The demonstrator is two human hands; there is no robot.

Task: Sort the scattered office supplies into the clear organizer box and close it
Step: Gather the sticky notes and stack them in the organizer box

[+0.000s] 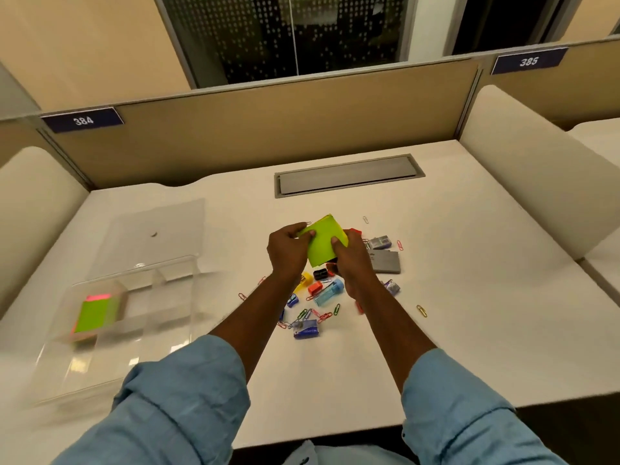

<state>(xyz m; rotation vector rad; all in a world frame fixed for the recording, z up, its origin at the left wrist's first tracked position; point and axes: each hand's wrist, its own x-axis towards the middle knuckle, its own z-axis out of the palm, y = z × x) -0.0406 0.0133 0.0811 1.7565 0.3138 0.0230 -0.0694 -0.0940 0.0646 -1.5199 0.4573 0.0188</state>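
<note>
Both hands hold a stack of yellow-green sticky notes (322, 239) above the desk's middle. My left hand (289, 250) grips its left edge and my right hand (353, 260) its right edge. The clear organizer box (110, 333) lies open at the left, with green and pink sticky notes (95, 315) in one compartment; its clear lid (157, 229) is tipped back behind it. Under my hands lie scattered supplies: coloured paper clips (323, 315), small sharpeners (314, 288), a light blue case (329, 293), a blue clip packet (305, 329) and a grey staple box (385, 261).
A grey cable hatch (349, 176) is set into the desk at the back. Tan partitions (285, 129) and cream side panels (536, 182) enclose the desk. A lone yellow paper clip (422, 310) lies to the right and a silver one (365, 219) farther back.
</note>
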